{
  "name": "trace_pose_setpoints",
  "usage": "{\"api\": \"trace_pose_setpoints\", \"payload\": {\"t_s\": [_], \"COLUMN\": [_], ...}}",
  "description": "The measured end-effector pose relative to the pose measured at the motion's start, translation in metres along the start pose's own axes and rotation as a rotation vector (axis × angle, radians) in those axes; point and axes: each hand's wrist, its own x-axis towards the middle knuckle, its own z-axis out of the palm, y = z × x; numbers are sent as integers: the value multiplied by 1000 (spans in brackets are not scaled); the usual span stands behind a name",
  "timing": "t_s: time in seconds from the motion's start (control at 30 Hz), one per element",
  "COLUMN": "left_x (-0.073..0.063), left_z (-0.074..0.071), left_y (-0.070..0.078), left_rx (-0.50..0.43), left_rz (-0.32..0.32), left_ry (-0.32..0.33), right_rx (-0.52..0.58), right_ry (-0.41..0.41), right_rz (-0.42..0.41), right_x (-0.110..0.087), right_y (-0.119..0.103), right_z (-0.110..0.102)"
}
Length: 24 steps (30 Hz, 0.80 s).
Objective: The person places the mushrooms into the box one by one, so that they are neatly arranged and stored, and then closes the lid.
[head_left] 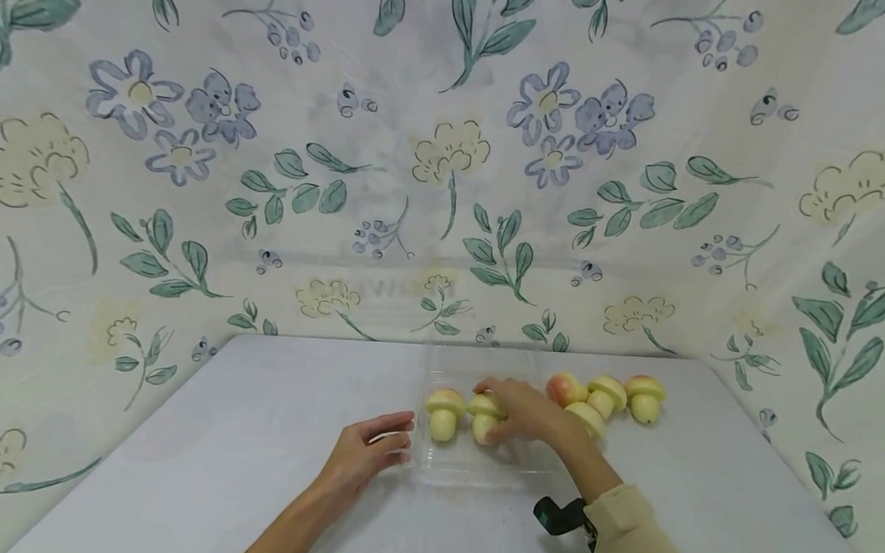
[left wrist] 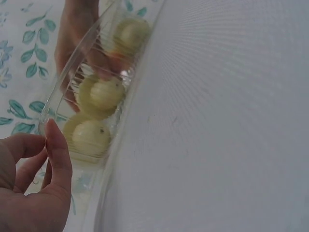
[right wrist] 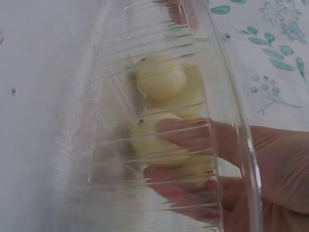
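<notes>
A clear plastic container [head_left: 469, 478] stands in the middle of the table, holding two pale yellow mushroom-shaped pieces side by side. My right hand [head_left: 526, 410] reaches into it and grips the right mushroom-shaped piece [head_left: 484, 427] between thumb and fingers, seen through the ribbed wall in the right wrist view. The left mushroom-shaped piece [head_left: 443, 425] has a reddish blush on its cap and sits beside it, stem toward me. Outside the container's left edge, my left hand [head_left: 354, 456] has its fingers relaxed, fingertips [left wrist: 50, 128] right at the rim.
Several more mushroom-shaped pieces [head_left: 645, 400] lie on the table right of the container, one partly hidden behind my right forearm. A black wrist camera [head_left: 561, 517] juts from the right sleeve. Behind the white table [head_left: 255, 409] hangs a floral cloth [head_left: 447, 185].
</notes>
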Motion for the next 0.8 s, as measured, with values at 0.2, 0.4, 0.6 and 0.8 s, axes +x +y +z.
{"api": "trace_pose_setpoints", "payload": {"t_s": [0.2,0.4,0.6,0.8], "left_x": [1,2,2,1], "left_z": [1,1,1,1], "left_y": [1,0,0,1], "left_rx": [5,18,15,6], "left_rz": [-11,-28,-23,-24], "left_ry": [-1,4,3,5], "right_rx": [26,66,119,128], "right_ry": [67,87,77,48], "right_rz": [-15,-40,-51,-42], "right_x": [-5,-9,-12,-11], "right_y": [0,5,8,8], "right_z": [-3,-5,-7,-5]}}
